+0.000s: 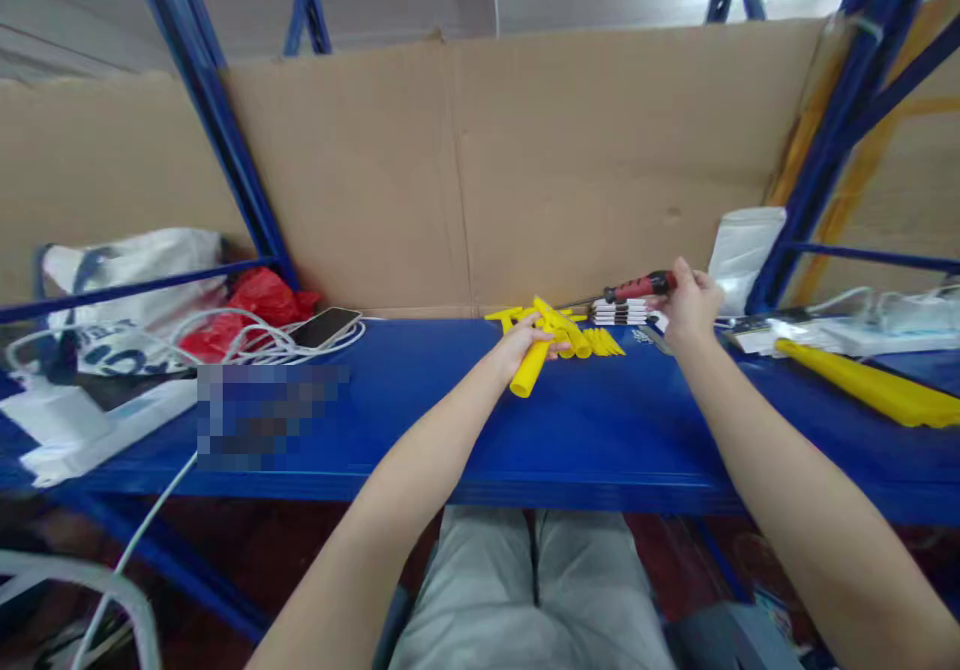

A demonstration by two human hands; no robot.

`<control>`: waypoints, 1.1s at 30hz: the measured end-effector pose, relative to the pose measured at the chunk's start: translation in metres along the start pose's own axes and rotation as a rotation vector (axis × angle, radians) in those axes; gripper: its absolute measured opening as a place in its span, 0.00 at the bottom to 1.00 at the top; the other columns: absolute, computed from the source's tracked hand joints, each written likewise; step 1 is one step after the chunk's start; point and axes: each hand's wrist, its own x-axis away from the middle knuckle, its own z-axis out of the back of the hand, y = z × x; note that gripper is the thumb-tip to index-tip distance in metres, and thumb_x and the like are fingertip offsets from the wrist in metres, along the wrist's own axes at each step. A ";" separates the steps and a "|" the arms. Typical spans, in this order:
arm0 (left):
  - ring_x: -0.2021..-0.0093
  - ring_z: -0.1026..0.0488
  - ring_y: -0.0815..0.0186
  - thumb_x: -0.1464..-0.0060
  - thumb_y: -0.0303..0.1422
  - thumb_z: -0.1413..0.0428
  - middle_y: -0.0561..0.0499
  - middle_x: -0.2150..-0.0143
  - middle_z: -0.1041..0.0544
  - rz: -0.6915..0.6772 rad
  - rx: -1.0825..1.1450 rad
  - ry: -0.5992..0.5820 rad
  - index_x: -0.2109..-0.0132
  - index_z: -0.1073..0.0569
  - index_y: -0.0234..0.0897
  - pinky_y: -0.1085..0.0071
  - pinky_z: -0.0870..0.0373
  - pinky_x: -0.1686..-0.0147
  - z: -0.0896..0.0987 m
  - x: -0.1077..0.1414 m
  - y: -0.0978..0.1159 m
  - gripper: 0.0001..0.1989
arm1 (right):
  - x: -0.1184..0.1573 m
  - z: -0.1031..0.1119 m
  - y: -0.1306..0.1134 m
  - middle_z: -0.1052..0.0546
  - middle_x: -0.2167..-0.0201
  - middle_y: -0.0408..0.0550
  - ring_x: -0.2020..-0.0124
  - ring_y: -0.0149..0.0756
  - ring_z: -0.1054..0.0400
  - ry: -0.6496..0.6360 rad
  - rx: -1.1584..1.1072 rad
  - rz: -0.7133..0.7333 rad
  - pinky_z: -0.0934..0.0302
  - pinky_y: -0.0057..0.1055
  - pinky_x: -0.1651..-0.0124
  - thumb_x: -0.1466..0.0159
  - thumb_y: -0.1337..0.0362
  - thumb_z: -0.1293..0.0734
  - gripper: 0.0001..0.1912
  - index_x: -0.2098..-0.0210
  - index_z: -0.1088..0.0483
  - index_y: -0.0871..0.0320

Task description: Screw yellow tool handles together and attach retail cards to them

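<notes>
Near the middle of the blue table, my left hand (519,348) is closed around a yellow tubular part (531,368), whose round end points toward me. My right hand (690,302) grips the end of a red and black screwdriver (637,288); its thin shaft points left toward the yellow part. Beside and behind my left hand lie several more yellow pieces (604,342). A small stack of white and dark items (621,312) sits just below the screwdriver handle. Small metal bits (642,336) lie left of my right wrist.
Left on the blue table (420,400) are a phone (327,328), white cables, a red bag (262,300), a white cloth bag (150,270) and a power strip (135,428). At right lie a long yellow piece (870,380) and a white pouch (742,255). Cardboard (525,170) stands behind.
</notes>
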 end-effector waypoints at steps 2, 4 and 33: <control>0.74 0.25 0.69 0.54 0.14 0.54 0.39 0.49 0.30 0.010 -0.005 0.004 0.39 0.48 0.39 0.79 0.32 0.83 0.000 0.000 0.000 0.36 | -0.001 0.001 0.001 0.38 0.86 0.34 0.91 0.26 0.44 -0.016 -0.004 0.001 0.46 0.28 0.90 0.49 0.52 0.32 0.18 0.78 0.44 0.55; 0.75 0.25 0.69 0.54 0.14 0.54 0.39 0.49 0.30 0.015 -0.006 0.005 0.39 0.48 0.40 0.80 0.32 0.83 0.000 -0.001 0.000 0.36 | -0.002 0.001 0.002 0.38 0.86 0.34 0.91 0.26 0.44 -0.039 -0.007 0.005 0.47 0.27 0.90 0.49 0.51 0.33 0.19 0.77 0.44 0.55; 0.73 0.24 0.66 0.59 0.16 0.48 0.39 0.48 0.31 -0.070 -0.123 0.119 0.39 0.44 0.39 0.79 0.35 0.85 0.001 0.001 0.004 0.38 | 0.007 0.005 -0.008 0.35 0.85 0.35 0.90 0.26 0.43 -0.366 0.047 0.214 0.49 0.25 0.89 0.47 0.55 0.32 0.13 0.71 0.38 0.54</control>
